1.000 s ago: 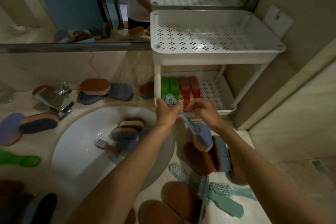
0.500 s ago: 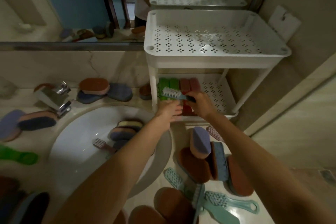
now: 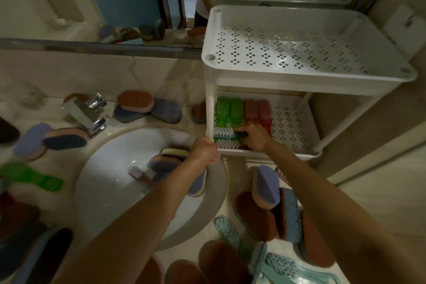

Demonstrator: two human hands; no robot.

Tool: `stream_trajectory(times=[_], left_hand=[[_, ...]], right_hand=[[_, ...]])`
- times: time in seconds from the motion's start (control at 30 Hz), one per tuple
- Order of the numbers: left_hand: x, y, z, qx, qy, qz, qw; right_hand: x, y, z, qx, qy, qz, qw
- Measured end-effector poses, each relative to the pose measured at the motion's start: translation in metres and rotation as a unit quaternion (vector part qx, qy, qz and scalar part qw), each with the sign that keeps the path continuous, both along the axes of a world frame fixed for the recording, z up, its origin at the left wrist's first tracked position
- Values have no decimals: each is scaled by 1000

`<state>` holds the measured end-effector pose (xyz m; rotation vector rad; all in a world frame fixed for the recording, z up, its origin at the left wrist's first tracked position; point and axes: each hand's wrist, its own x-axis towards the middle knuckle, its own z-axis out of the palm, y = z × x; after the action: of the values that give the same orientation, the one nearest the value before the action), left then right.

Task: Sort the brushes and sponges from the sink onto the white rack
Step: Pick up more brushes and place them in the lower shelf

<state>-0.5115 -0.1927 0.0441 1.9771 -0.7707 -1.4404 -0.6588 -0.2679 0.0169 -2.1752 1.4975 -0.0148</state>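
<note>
On the lower shelf of the white rack, green brushes and red brushes stand side by side. A teal brush lies across their front, seemingly bristles outward. Left of the rack, the sink holds stacked sponges and a pink brush.

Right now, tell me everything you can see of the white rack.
The white rack looks like plastic: two perforated trays with raised rims on round corner posts, upright on the counter right of the sink. Its lower tray holds green brushes and red brushes side by side at its left. The left hand grips its front left corner; the right hand reaches into the lower tray, holding a pale-bristled brush.
</note>
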Motion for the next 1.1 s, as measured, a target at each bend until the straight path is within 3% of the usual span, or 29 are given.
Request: stream_trajectory(times=[0.33,0.6,0.77,0.9,1.1], left_hand=[[3,3,2,1,34,5,999],[15,25,9,-14,40,-27,999],[47,55,11,-38,9,-30,999],[92,89,8,-66,-29,-34,997],[184,140,-6,-40,-65,82,994]], right_hand=[[4,4,-6,46,-92,-40,994],[6,47,17,-136,-196,-161,958],[37,110,20,-180,-272,-184,927],[91,150,3,-120,-294,-141,938],[194,190,-23,23,-244,-80,966]])
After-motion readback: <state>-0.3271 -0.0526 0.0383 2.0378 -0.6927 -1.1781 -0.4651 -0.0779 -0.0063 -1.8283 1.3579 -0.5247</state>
